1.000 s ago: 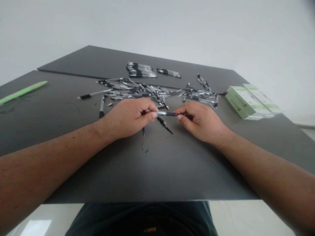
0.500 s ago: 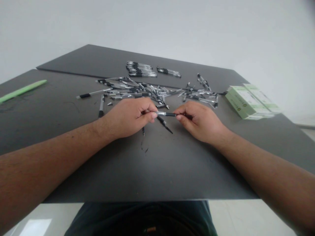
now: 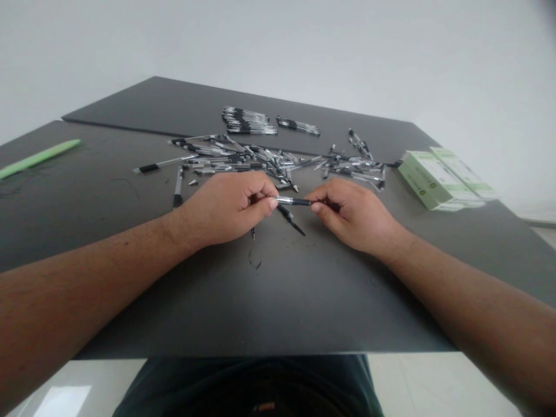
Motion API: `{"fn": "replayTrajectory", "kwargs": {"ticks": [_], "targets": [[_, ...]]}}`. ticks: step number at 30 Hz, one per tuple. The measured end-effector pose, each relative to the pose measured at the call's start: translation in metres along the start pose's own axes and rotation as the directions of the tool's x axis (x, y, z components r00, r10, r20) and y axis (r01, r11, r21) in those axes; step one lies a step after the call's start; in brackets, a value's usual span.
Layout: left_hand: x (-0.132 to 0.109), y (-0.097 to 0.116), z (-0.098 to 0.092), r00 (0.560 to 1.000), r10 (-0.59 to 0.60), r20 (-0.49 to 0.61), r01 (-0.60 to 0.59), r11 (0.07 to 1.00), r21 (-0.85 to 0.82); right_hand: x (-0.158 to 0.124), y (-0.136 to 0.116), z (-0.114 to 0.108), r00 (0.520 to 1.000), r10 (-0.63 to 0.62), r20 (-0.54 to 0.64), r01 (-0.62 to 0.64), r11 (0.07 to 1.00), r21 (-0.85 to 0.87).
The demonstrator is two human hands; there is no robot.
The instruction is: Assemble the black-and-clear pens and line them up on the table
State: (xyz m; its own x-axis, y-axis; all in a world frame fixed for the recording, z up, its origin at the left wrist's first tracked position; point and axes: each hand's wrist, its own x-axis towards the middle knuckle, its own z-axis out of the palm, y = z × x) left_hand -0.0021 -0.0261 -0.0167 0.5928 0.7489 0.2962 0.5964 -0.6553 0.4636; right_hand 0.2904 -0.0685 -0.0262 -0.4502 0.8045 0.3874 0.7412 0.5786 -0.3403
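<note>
Between my two hands a pen point(image 3: 294, 201) with a clear barrel and black grip is held level above the table. My left hand point(image 3: 237, 205) is closed on its barrel end, thumb on the near side. The fingertips of my right hand point(image 3: 350, 211) pinch the other end, covering the tip. Just beneath the held pen, a loose black-gripped pen part point(image 3: 291, 220) lies slanted on the table. A dark pen tip point(image 3: 253, 233) pokes out below my left hand. Beyond my hands spreads a jumbled pile of pens and pen parts point(image 3: 226, 159).
Neat rows of pens point(image 3: 247, 121) and a smaller bundle point(image 3: 299, 126) lie at the back. More loose parts point(image 3: 354, 171) sit right of the pile. Green and white boxes point(image 3: 434, 182) stand on the right. A long green object point(image 3: 41, 158) lies far left on the dark table point(image 3: 278, 307).
</note>
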Motion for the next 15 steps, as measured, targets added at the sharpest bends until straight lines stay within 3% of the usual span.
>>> {"fn": "replayTrajectory", "kwargs": {"ticks": [7, 15], "targets": [[0.003, 0.001, -0.008, 0.988, -0.096, -0.120, 0.093, 0.995, -0.031, 0.001, 0.003, -0.004, 0.999, 0.032, -0.033, -0.032, 0.999, 0.008], [0.009, -0.020, -0.008, 0.946, -0.253, -0.205, 0.203, 0.951, -0.234, 0.003, 0.015, -0.006, 0.980, 0.180, -0.088, -0.176, 0.983, 0.052]]}}
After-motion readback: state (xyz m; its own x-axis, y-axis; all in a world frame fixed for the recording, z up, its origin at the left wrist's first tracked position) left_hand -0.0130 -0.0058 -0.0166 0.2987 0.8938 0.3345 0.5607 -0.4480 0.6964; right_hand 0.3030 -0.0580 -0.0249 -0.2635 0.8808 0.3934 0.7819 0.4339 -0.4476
